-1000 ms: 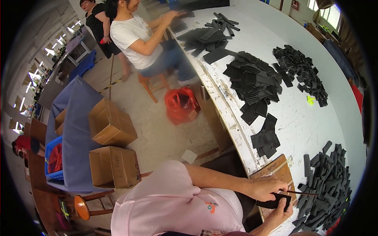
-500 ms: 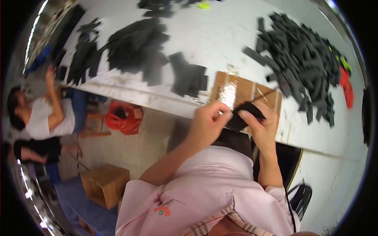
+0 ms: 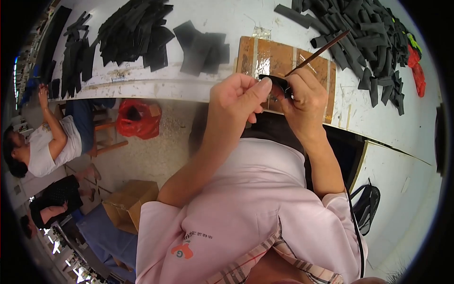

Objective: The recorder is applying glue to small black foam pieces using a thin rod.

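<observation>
Between my two hands, above the front of a brown board [image 3: 272,49], is a small folded black strip [image 3: 273,80]. My left hand [image 3: 236,97] is closed, pinching the strip's left end between thumb and fingers. Closed around its right end is my right hand [image 3: 306,97]. A thin brown stick [image 3: 326,47] also sticks out of the right hand, slanting up to the right; its lower end is hidden. Clear tape-like film covers part of the board.
Flat black pieces [image 3: 201,49] lie left of the board, with a larger black pile [image 3: 135,33] beyond. Rolled-looking black strips [image 3: 373,40] are heaped at right, beside a red bag [image 3: 416,73]. On the floor are another red bag [image 3: 137,120] and a cardboard box [image 3: 130,203]. A person [image 3: 52,137] sits at left.
My view has shifted, so the table sits higher in the picture. The strip has turned in my hands and now shows mostly its edge. The stick now stands out clearly from my right hand.
</observation>
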A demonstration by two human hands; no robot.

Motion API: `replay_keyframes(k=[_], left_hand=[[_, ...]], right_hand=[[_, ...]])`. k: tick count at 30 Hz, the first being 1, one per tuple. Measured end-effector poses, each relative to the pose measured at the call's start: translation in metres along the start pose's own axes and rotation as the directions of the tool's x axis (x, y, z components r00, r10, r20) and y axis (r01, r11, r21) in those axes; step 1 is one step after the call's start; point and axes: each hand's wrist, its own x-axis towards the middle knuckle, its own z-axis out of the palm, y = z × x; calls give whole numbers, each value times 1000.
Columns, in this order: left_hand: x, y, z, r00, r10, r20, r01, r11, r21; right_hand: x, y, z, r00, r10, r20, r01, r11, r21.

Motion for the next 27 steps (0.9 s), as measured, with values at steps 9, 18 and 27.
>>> replay_keyframes(k=[9, 18, 27], left_hand=[[10, -13, -1, 976, -212, 48, 217, 956, -199], [12, -29, 1, 965, -226, -130, 208, 968, -141], [20, -54, 0, 919, 330, -216, -275, 929, 248]], right_hand=[[-1, 11, 10, 979, -205, -13, 200, 965, -170], [-3, 8, 13, 911, -411, 42, 404, 865, -296], [-15, -7, -10, 934, 176, 312, -299, 863, 407]])
